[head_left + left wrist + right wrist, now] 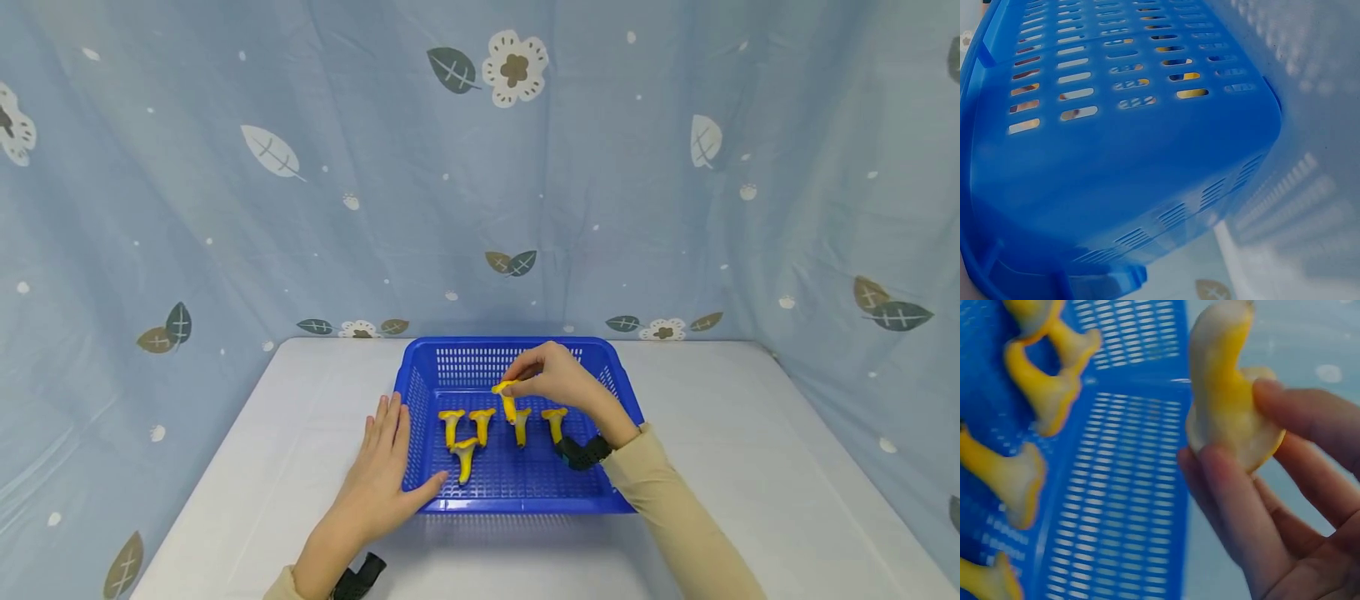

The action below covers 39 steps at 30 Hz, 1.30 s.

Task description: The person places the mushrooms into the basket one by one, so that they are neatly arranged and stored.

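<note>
A yellow mushroom with a flared cap [507,404] is pinched between the thumb and fingers of my right hand [558,382], raised over the back part of a blue plastic basket [525,505]. The right wrist view shows the held mushroom [1222,394] close up, stem upward in that picture. Several similar mushrooms [465,460] lie apart or nearly touching on the basket floor. My left hand [384,475] rests on the basket's left rim with straight fingers, its thumb reaching over the front left corner. The left wrist view mostly holds the basket's slotted outer wall [1116,156].
The basket stands on a white-covered table [315,400], near its back edge. Behind and at both sides hangs a light blue curtain [375,167] with leaf and flower prints. A black wrist strap device [582,454] sits below my right wrist, over the basket.
</note>
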Motion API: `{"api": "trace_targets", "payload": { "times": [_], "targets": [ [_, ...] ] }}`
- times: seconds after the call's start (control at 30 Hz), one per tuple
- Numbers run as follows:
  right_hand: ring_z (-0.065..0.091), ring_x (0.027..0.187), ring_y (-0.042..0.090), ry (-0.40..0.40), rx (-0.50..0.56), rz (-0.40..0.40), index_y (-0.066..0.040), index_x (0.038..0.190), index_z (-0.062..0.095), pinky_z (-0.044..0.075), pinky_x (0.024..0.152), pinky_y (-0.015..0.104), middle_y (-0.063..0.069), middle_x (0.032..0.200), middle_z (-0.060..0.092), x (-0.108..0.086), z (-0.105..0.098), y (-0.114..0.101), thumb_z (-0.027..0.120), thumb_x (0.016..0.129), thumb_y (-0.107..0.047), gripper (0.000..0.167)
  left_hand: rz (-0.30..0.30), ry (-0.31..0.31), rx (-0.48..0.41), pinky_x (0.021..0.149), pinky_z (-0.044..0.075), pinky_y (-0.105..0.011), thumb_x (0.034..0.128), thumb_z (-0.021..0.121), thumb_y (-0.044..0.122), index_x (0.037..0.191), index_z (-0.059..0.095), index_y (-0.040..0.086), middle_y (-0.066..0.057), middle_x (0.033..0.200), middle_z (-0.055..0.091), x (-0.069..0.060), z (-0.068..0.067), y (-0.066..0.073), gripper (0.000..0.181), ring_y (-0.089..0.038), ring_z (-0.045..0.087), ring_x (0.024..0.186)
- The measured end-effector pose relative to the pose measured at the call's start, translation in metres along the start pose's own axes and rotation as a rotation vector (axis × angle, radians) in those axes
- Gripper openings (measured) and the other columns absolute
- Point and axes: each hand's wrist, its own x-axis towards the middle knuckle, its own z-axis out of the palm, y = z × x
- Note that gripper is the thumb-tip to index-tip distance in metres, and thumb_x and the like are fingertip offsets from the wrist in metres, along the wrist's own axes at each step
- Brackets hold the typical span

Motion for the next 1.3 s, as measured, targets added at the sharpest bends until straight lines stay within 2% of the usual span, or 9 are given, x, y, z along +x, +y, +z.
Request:
{"api": "trace_targets", "payload": {
  "times": [0.17, 0.43, 0.67, 0.9, 1.07, 1.3],
  "targets": [
    [0.068, 0.076, 0.015, -0.059, -0.011, -0.017, -0.008, 0.087, 0.077, 0.058, 0.068, 0.030, 0.000, 0.084, 0.072, 0.005, 0.012, 0.016, 0.080, 0.084, -0.014, 0.007, -0.005, -0.003, 0.006, 0.119, 0.008, -0.057, 0.0888, 0.061, 0.060, 0.153, 0.017, -0.010, -0.023, 0.164, 0.001, 0.000, 0.001, 0.000, 0.105, -0.036, -0.007, 0.151],
    [0.066, 0.072, 0.017, -0.145, -0.084, -0.070, -0.008, 0.081, 0.077, 0.056, 0.063, 0.027, -0.003, 0.078, 0.071, 0.007, 0.023, 0.021, 0.081, 0.081, -0.011, 0.005, 0.001, -0.010, 0.019, 0.118, 0.010, -0.059, 0.0899, 0.060, 0.061, 0.153, 0.017, -0.010, -0.023, 0.164, 0.001, 0.000, 0.001, 0.001, 0.104, -0.037, -0.005, 0.151],
    [0.059, 0.065, 0.009, -0.203, -0.201, -0.067, -0.012, 0.077, 0.074, 0.051, 0.058, 0.025, -0.007, 0.074, 0.067, 0.007, 0.032, 0.023, 0.082, 0.081, -0.012, 0.009, 0.011, 0.009, 0.023, 0.118, 0.011, -0.059, 0.0889, 0.062, 0.059, 0.153, 0.018, -0.011, -0.024, 0.164, 0.002, 0.001, 0.002, 0.000, 0.104, -0.042, 0.000, 0.150],
    [0.055, 0.057, 0.009, -0.267, -0.277, -0.035, -0.013, 0.070, 0.070, 0.049, 0.055, 0.024, -0.007, 0.068, 0.063, 0.011, 0.042, 0.030, 0.082, 0.081, -0.010, 0.017, 0.006, -0.006, 0.007, 0.119, 0.009, -0.059, 0.0897, 0.060, 0.060, 0.153, 0.018, -0.011, -0.024, 0.164, 0.001, 0.000, 0.002, 0.000, 0.104, -0.038, -0.005, 0.150],
    [0.051, 0.056, 0.008, -0.289, -0.330, -0.045, -0.014, 0.067, 0.067, 0.046, 0.053, 0.023, -0.007, 0.064, 0.060, 0.013, 0.048, 0.031, 0.082, 0.080, -0.010, 0.021, 0.007, 0.000, 0.010, 0.119, 0.010, -0.058, 0.0897, 0.060, 0.061, 0.153, 0.019, -0.011, -0.024, 0.164, 0.002, 0.000, 0.003, -0.001, 0.104, -0.040, -0.002, 0.150],
    [0.048, 0.055, 0.006, -0.308, -0.378, -0.110, -0.014, 0.062, 0.063, 0.044, 0.052, 0.021, -0.008, 0.061, 0.056, 0.012, 0.054, 0.030, 0.082, 0.080, -0.008, 0.027, 0.021, 0.029, 0.003, 0.119, 0.009, -0.058, 0.0888, 0.062, 0.060, 0.153, 0.019, -0.011, -0.025, 0.163, 0.004, 0.000, 0.004, -0.002, 0.105, -0.040, -0.002, 0.150]
  ]
}}
